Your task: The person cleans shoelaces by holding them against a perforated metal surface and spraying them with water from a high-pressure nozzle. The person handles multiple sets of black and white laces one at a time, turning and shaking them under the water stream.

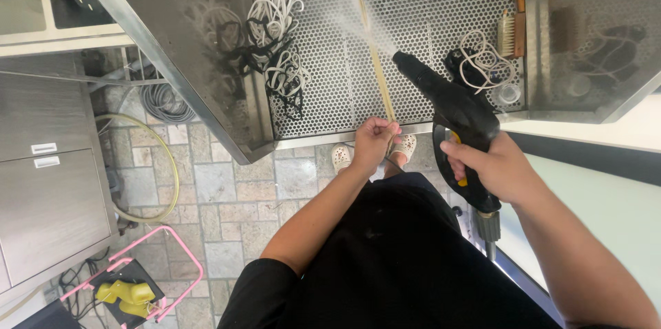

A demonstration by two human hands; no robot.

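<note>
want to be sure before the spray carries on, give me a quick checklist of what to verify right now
1. Right hand grips the black spray gun firmly: ok.
2. Left hand pinches the yellowish lace, stretched up the tray: ok.
3. Spray lands on the lace: ok.
4. Left fingers stand clear of the nozzle: ok.
5. Pile of loose laces lies left of the jet on the perforated tray: ok.
6. Hose connection below the gun is tight: cannot tell.

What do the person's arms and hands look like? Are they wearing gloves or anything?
No gloves. Both hands, left and right, are bare, with no rings or watch that I can see. The forearms are bare too. A short black sleeve covers the left upper arm.
</note>
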